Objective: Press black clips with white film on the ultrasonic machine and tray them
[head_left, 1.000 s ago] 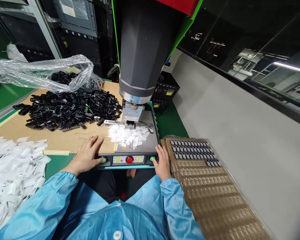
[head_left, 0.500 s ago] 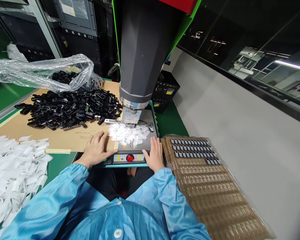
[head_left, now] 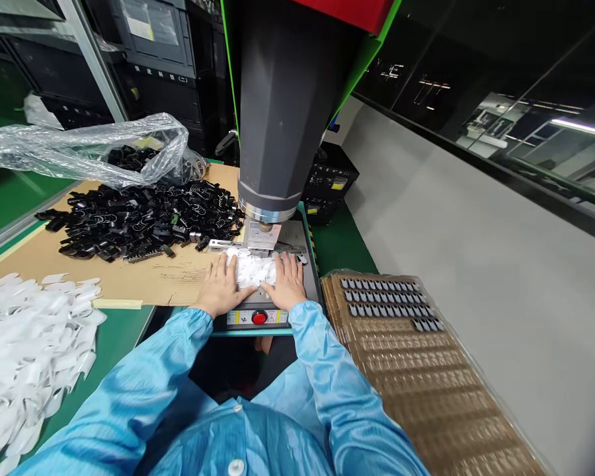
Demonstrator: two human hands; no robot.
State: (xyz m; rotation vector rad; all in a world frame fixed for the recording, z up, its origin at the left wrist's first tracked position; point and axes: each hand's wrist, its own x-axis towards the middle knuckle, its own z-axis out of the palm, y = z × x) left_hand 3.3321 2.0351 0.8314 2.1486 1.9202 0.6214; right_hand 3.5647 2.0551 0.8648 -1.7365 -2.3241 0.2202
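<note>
On the grey machine bed lies a heap of small white plastic pieces [head_left: 256, 270]. My left hand [head_left: 223, 285] rests flat at the heap's left side, fingers extended forward. At its right side my right hand [head_left: 288, 281] lies flat too, fingers spread, and both thumbs point inward at the near edge of the heap. The hands cover parts of the heap's sides. Just beyond it stands a metal fixture [head_left: 262, 235] under the dark machine head [head_left: 272, 132]. A red button [head_left: 259, 317] sits on the bed's front panel, between my wrists.
Many black clip-like parts [head_left: 143, 221] cover the cardboard, with a clear plastic bag [head_left: 153, 142] behind. More white pieces [head_left: 30, 357] pile up at left. At right, stacked brown trays [head_left: 401, 370] hold rows of small grey parts [head_left: 384, 297]. A wall [head_left: 426, 198] borders the right.
Both hands have moved inward and forward from the bed's front corners to the sides of the white heap. The heap looks narrower and more gathered between them.
</note>
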